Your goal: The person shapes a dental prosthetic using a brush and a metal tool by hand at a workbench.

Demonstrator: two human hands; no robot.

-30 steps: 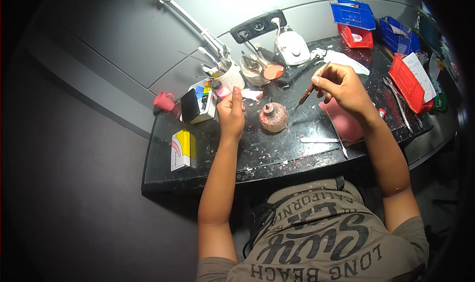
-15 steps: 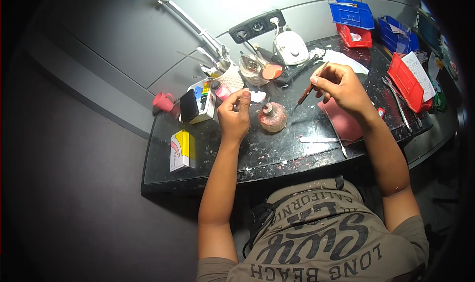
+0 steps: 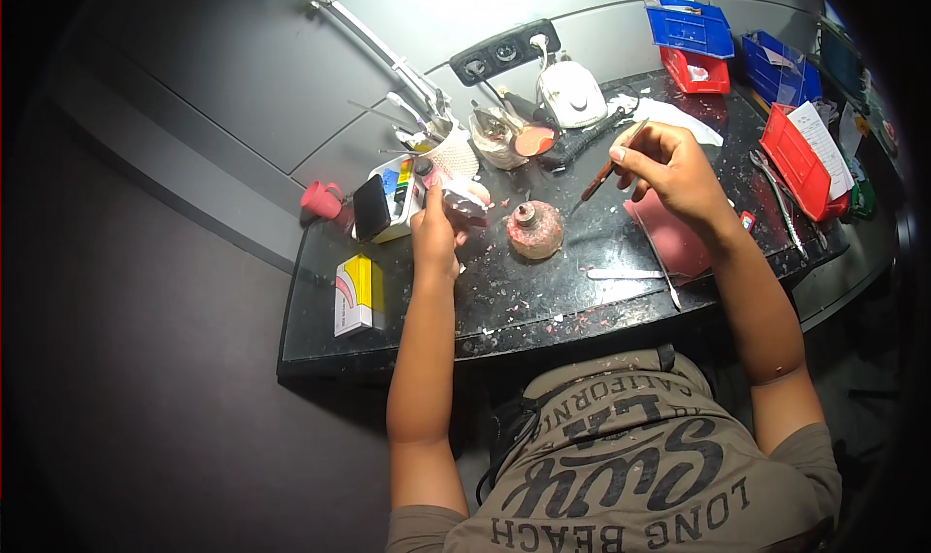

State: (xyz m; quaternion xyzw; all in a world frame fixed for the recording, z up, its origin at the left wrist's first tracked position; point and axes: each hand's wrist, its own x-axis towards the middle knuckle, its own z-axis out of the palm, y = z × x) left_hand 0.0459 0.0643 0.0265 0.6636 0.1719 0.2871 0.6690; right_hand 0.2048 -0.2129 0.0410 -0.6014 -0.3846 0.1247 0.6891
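My left hand (image 3: 435, 241) is closed round a small pink-and-white piece (image 3: 467, 202), which looks like a dental cast; the fingers partly cover it. In my right hand (image 3: 669, 173) is a slim wax knife with a reddish-brown handle (image 3: 598, 181), pinched between thumb and fingers, its thin dark tip angled down to the left. Between the hands stands a round spirit burner (image 3: 535, 231), spattered with pink wax, beside that tip. Beneath my right wrist lies a pink wax sheet (image 3: 671, 243). Whether the burner is lit cannot be made out.
A metal spatula (image 3: 624, 275) and a thin metal carver (image 3: 661, 267) lie near the front edge. A yellow-and-white box (image 3: 354, 296), a pink cup (image 3: 321, 200) and a white tool pot (image 3: 453, 157) stand leftward. Red bins (image 3: 807, 165) and pliers (image 3: 781, 204) are at right.
The left hand has turned over and shifted slightly left, so the pink-and-white piece in it now shows. My right hand and the wax knife have hardly moved.
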